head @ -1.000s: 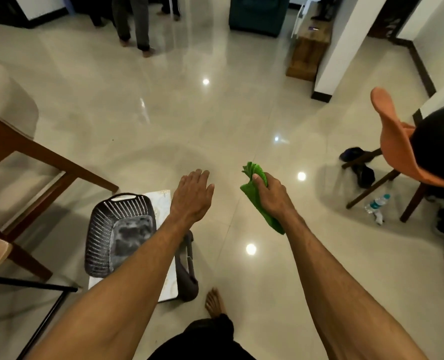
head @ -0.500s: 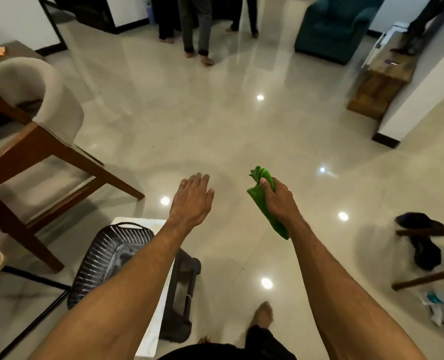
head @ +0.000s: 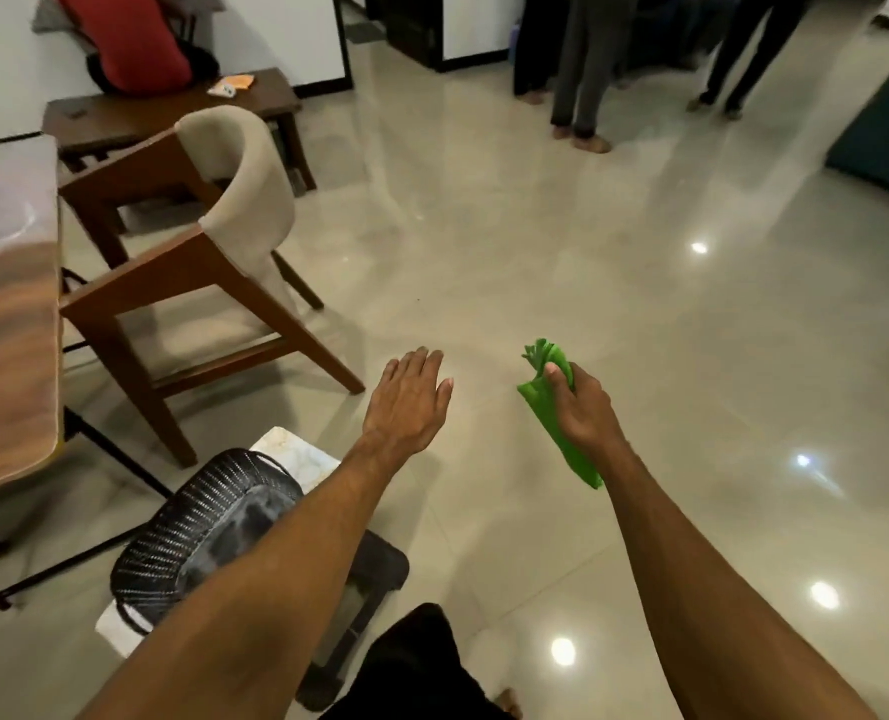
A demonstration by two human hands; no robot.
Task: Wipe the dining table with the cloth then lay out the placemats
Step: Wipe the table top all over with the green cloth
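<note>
My right hand [head: 580,407] is closed around a green cloth [head: 551,413], which sticks out above the fingers and hangs down below the wrist. My left hand [head: 408,400] is stretched forward, palm down, fingers apart and holding nothing. Both hands hover over the glossy floor. The wooden dining table [head: 6,314] shows at the left edge, its corner well left of my left hand. No placemats can be made out.
A wooden chair with a beige seat [head: 208,262] stands beside the table. A black perforated basket [head: 193,537] rests on a white stool below my left forearm. A bench with a red bag [head: 172,103] is far left. People's legs [head: 577,70] stand at the back; a teal sofa [head: 884,132] far right.
The view has swung left: the dining table, chair and bench have come into sight, and the orange chair on the right has gone. Both hands keep the same pose, cloth still held.
</note>
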